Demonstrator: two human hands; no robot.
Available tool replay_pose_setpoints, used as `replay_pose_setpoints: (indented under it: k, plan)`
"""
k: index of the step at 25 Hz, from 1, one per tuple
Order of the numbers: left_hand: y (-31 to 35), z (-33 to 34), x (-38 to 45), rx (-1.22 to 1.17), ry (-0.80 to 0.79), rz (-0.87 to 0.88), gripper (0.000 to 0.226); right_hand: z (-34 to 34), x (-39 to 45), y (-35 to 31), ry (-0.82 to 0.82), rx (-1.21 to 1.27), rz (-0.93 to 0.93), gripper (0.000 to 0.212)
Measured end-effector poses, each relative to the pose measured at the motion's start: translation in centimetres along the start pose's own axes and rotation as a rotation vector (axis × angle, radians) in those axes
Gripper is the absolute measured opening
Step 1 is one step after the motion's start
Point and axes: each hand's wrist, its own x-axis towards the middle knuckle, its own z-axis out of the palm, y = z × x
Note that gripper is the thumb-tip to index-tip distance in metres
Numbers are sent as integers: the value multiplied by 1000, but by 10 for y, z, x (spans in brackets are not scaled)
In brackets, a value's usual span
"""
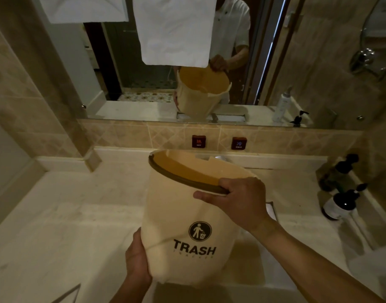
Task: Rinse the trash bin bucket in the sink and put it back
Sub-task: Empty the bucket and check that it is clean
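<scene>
Above the sink [273, 212], the cream bin [187, 217] hangs tilted with its mouth turned away toward the mirror [143, 88], the right hand [238, 200] clamped over its dark rim and the left hand [136, 261] cupped flat against its base.

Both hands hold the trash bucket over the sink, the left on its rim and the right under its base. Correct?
Not quite: the hands are swapped. In the head view the right hand grips the rim of the bucket, and the left hand supports its base. Both do hold it over the sink.
</scene>
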Motion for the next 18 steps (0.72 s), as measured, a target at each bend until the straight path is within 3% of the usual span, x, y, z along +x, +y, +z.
replay_pose_setpoints:
  k: [5, 9, 13, 18]
  plan:
    - [21, 3, 16, 1, 9, 60, 30, 5, 0, 2, 17, 30, 44, 63]
    - [12, 17, 19, 40, -10, 21, 48, -1, 1, 6, 20, -5, 5, 62]
    - [5, -2, 6, -13, 36, -2, 36, 4, 5, 0, 6, 9, -15, 60]
    - [29, 12, 25, 23, -16, 55, 35, 1, 6, 7, 22, 61, 58, 65]
